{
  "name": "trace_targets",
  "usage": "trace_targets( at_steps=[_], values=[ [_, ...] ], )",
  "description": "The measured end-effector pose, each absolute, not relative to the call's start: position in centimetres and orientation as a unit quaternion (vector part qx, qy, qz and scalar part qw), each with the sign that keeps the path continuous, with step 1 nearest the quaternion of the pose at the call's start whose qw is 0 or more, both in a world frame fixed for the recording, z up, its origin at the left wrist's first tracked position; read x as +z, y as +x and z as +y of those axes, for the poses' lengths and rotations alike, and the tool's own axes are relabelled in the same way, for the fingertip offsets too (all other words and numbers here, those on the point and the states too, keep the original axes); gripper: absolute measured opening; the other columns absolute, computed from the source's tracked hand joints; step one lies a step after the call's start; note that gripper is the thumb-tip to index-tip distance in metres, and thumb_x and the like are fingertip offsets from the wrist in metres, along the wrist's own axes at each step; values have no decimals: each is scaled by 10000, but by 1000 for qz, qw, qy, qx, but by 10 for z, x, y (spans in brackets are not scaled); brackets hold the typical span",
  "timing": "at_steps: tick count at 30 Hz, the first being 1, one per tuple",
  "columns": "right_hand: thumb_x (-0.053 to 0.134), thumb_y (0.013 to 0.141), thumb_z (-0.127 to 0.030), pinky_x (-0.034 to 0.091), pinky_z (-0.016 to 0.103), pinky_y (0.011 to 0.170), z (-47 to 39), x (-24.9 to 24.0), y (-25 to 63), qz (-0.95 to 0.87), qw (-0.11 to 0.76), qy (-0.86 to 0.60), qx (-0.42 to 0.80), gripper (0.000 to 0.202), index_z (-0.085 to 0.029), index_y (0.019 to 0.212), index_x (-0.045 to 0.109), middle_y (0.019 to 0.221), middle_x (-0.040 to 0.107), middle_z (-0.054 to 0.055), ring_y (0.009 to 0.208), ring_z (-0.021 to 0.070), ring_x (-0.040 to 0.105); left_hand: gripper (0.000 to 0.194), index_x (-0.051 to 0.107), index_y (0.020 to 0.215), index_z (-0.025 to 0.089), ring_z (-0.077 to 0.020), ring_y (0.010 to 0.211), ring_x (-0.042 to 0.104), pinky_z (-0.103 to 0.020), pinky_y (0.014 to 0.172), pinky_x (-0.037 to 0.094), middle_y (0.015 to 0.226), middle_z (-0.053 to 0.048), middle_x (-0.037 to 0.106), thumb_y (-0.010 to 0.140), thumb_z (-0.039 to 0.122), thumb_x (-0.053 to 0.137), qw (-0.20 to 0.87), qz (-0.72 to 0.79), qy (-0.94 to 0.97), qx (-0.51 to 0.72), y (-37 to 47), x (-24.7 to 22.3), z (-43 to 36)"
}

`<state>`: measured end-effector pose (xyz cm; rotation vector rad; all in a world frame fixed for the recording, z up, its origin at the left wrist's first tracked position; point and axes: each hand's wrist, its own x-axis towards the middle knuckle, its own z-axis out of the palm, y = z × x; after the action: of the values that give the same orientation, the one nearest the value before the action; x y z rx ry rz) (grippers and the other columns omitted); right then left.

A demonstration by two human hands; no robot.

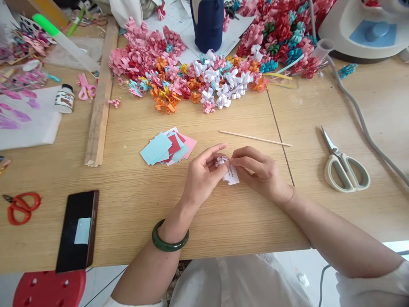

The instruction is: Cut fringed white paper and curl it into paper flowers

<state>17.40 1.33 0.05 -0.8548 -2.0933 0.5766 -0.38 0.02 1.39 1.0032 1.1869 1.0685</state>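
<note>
Near the middle of the table, my left hand (204, 172) pinches a small white paper piece (233, 175) at its curled upper end, where little loops show. My right hand (263, 172) grips the same piece from the right, thumb and fingers pressed together. Dark print marks its flat lower part, which has a notched edge. Left of my hands lies a stack of blue, red and pink paper cards (156, 148). A thin wooden stick (255, 138) rests just beyond my fingers. Fingertips partly hide the curled end.
Colourful paper flowers (223, 81) are heaped behind, beside a dark blue bottle (207, 25). Grey-handled scissors (347, 170) and a cable (361, 115) lie right. A wooden strip (101, 102), a phone (70, 230) and red scissors (21, 207) lie left.
</note>
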Motion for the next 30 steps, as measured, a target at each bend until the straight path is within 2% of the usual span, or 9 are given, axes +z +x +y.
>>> trace_targets(
  at_steps=[3,8,13,23,28,30],
  values=[
    [508,968,-135,567,297,749,12,3,171,-804,406,-344,264,172,-223,997,654,1001,656,79,889,160,660,434,675,1208,150,-109,803,656,-205,706,544,882,-25,699,780,197,733,576,515,431,466,-4,10,1],
    [581,940,-221,588,274,729,9,9,165,-679,408,-432,431,80,-195,955,656,941,688,52,865,153,676,425,669,1210,150,-89,784,646,-203,749,541,875,-13,692,786,138,684,532,521,444,498,-1,3,0],
    [667,887,-349,578,266,685,10,11,161,-571,398,-464,549,182,-172,850,650,811,675,26,741,140,672,419,670,1213,145,-89,778,633,-205,756,541,874,-18,696,794,138,681,516,526,463,492,1,6,-2],
    [637,863,-278,529,264,616,10,13,163,-572,377,-510,520,143,-168,771,628,718,648,16,660,130,633,355,696,1145,134,-105,816,652,-211,770,549,921,-39,691,792,150,666,522,537,477,461,-4,10,0],
    [657,851,-300,538,251,600,11,12,162,-554,397,-504,531,156,-171,768,632,719,655,12,653,121,625,498,641,1254,145,-122,887,651,-216,784,546,995,-44,682,762,176,716,588,498,455,446,-2,12,1],
    [679,845,-326,558,258,602,10,12,162,-551,397,-497,541,177,-173,770,634,719,661,11,645,124,635,487,647,1240,150,-119,851,645,-219,765,543,959,-37,685,762,193,729,595,498,447,445,-2,11,1]
  ],
)
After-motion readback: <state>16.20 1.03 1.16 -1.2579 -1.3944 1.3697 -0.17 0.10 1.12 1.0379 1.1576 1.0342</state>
